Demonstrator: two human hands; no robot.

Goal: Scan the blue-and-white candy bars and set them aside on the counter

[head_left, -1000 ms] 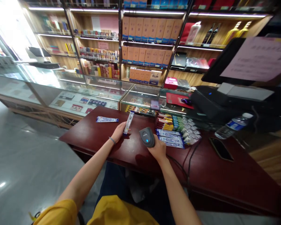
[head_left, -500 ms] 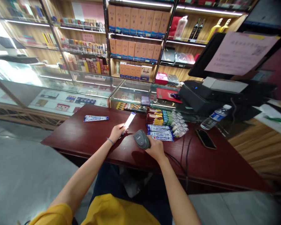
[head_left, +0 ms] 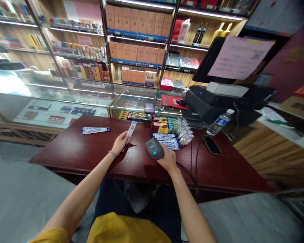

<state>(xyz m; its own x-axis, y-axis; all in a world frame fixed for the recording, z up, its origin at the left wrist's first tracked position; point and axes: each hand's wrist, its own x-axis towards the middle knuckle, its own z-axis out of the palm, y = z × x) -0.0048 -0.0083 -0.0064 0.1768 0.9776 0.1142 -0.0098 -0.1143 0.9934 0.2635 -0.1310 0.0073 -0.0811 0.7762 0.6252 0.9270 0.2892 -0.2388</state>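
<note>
My left hand [head_left: 120,143] is closed on a slim blue-and-white packet [head_left: 132,128], held slanting up from the desk. In my right hand [head_left: 168,158] is a dark grey barcode scanner [head_left: 154,148], its head pointing left toward the packet and a blue light glowing on top. Similar blue-and-white packets [head_left: 171,145] lie side by side just beyond the scanner. A further small pile of these packets [head_left: 95,130] rests on the left part of the desk. What the packets contain cannot be seen.
The dark red desk [head_left: 73,152] carries rows of colourful snack packs [head_left: 160,125], a water bottle [head_left: 220,122] and a phone [head_left: 211,144]. A black cable [head_left: 197,162] crosses the desk's right side. Behind are glass display cases [head_left: 88,94] and a monitor [head_left: 207,60].
The bright scanning light on the packet in my left hand has gone, and a blue light now shows on the scanner. My view has turned slightly right.
</note>
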